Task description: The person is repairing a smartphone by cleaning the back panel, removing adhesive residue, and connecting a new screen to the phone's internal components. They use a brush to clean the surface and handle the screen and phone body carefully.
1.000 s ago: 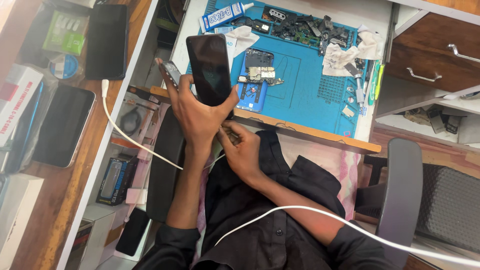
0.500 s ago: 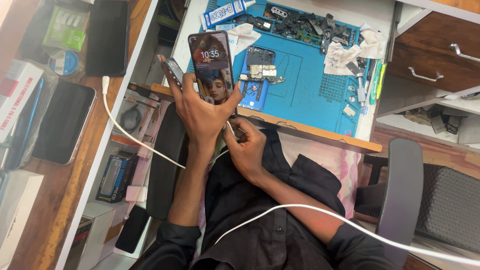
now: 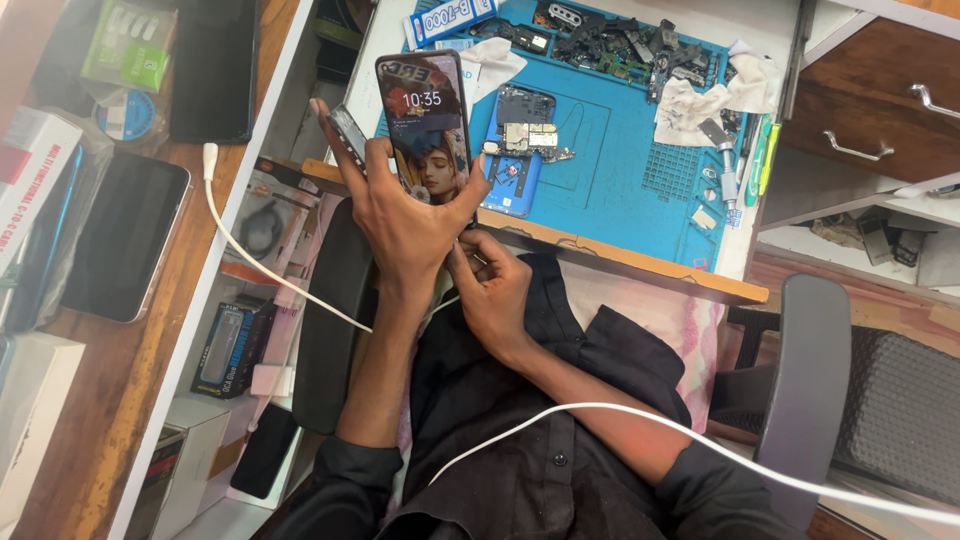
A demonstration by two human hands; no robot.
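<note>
My left hand [image 3: 405, 225] is raised over my lap and grips a smartphone [image 3: 425, 120] with its screen lit, showing a lock screen with a picture. A second, smaller dark device [image 3: 348, 135] is pinched between the same hand's fingers at the left. Just below the phone's lower end, my right hand [image 3: 495, 295] is curled around the end of a white cable [image 3: 600, 415]. That cable runs across my black shirt to the lower right. Whether the plug sits in the phone is hidden by my fingers.
A blue repair mat [image 3: 620, 170] on the white bench holds an opened phone [image 3: 520, 150], small parts, tools and crumpled tissue [image 3: 700, 95]. A dark tablet [image 3: 125, 250] and boxes lie on the wooden desk at left. Wooden drawers [image 3: 860, 110] and a chair armrest [image 3: 810, 380] are at right.
The phone's screen, dark a second ago, has lit up and stays lit. My left hand has tilted the phone slightly; my right hand stays at its lower end.
</note>
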